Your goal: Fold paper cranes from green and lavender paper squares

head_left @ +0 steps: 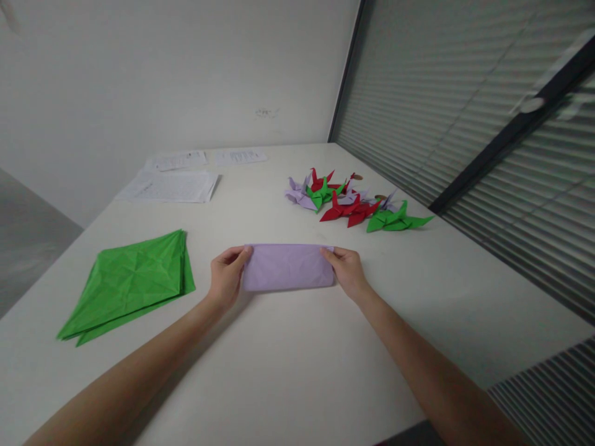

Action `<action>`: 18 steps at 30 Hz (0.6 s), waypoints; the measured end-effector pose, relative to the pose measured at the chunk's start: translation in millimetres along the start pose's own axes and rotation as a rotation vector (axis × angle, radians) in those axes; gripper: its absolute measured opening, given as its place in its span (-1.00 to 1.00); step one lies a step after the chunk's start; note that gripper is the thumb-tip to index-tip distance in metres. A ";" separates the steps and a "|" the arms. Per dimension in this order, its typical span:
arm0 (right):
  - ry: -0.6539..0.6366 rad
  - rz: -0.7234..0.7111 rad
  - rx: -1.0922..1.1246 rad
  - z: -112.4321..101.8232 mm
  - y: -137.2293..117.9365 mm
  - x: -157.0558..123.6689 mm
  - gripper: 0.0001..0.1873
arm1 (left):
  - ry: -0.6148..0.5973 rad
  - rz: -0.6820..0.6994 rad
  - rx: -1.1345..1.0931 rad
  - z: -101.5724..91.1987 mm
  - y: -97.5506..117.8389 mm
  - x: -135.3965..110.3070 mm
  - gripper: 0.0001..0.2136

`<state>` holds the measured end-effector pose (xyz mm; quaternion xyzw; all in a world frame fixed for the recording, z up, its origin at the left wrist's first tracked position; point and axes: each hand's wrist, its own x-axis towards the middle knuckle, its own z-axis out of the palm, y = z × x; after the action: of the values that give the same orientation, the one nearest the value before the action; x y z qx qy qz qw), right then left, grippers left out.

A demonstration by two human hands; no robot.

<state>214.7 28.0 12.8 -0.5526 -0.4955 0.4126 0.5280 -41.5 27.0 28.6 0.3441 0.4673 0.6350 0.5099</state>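
Observation:
A sheet of light purple paper (288,267), folded into a wide rectangle, is stretched between my hands just over the table. My left hand (227,272) pinches its upper left corner, thumb in front and fingers behind. At the opposite end, my right hand (348,267) grips the upper right corner in the same way. Faint crease lines run across the purple paper. To the left of my left hand lies a stack of creased green paper sheets (132,275). Beyond my right hand sits a group of folded paper cranes in red (341,209), green (395,218) and purple (300,193).
Printed white sheets (174,187) lie at the far left of the white table (288,365), with more papers (240,157) along the back edge. A wall stands behind. Window blinds (446,105) with a dark frame run along the right side.

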 end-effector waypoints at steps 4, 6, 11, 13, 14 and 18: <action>0.014 -0.037 0.014 -0.4 -0.6 0.6 -0.53 | 0.004 0.001 -0.007 -0.5 0.7 0.5 -0.65; 0.013 -0.048 0.007 -0.5 -0.4 0.5 -0.53 | 0.013 -0.002 -0.011 -0.5 1.0 0.8 -0.65; 0.022 -0.049 -0.024 -1.6 -0.5 -0.9 -0.51 | 0.034 -0.003 -0.026 -0.4 1.6 1.8 -0.66; 0.021 -0.050 -0.025 -1.8 -0.2 -1.2 -0.50 | 0.039 0.001 -0.023 -0.4 1.8 1.9 -0.66; 0.019 -0.052 -0.022 -1.7 0.4 -1.1 -0.50 | 0.040 0.002 -0.021 -0.3 1.8 1.8 -0.65; 0.027 -0.061 -0.002 -1.4 6.7 1.6 -0.48 | 0.039 0.000 -0.017 -0.9 1.5 2.7 -0.63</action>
<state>217.1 29.7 6.4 -0.5432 -0.5054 0.3885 0.5464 -43.4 29.4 29.6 0.3273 0.4717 0.6457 0.5034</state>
